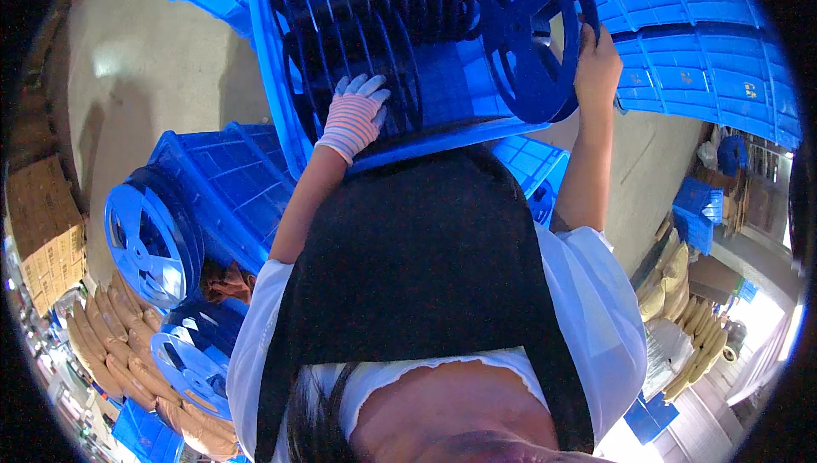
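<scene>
Dark reels (374,46) stand rowed in the blue bin (277,114) toward twelve; at one o'clock, the right hand's (598,67) fingers hold another reel (521,42) outside the row. The left hand's (353,116) fingers, at eleven, look slightly spread; gripping, I can't tell.

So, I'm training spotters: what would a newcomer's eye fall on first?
Probably the large dark blue reel at upper right, gripped by its edge in the right hand. Then the striped glove on the left hand, in front of reels lined up in the blue bin.
</scene>
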A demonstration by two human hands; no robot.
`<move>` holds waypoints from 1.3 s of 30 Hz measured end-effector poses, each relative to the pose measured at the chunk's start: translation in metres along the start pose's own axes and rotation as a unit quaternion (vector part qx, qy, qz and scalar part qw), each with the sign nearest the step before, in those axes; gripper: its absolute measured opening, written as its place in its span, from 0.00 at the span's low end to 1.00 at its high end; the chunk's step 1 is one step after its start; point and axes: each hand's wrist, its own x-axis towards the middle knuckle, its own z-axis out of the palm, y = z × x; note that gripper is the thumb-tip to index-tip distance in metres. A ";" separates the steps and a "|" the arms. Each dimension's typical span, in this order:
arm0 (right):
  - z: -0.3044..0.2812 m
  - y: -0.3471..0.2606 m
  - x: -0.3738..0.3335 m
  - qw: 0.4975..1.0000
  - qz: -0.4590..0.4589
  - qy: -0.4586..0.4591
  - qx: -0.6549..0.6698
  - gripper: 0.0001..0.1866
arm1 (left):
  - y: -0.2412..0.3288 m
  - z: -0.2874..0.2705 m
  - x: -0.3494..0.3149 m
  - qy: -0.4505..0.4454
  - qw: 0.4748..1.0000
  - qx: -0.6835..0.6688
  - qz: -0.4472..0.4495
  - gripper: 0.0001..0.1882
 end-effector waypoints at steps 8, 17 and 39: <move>0.037 -0.004 -0.007 0.997 0.022 -0.038 -0.071 0.16 | 0.001 -0.003 -0.002 -0.002 1.000 0.001 -0.003 0.20; 0.127 0.041 -0.023 0.993 -0.014 -0.088 -0.072 0.24 | 0.002 -0.001 0.002 -0.009 1.000 0.000 -0.001 0.20; 0.153 0.062 -0.055 0.921 0.013 -0.345 -0.180 0.29 | 0.001 0.003 -0.002 -0.012 1.000 -0.012 -0.016 0.20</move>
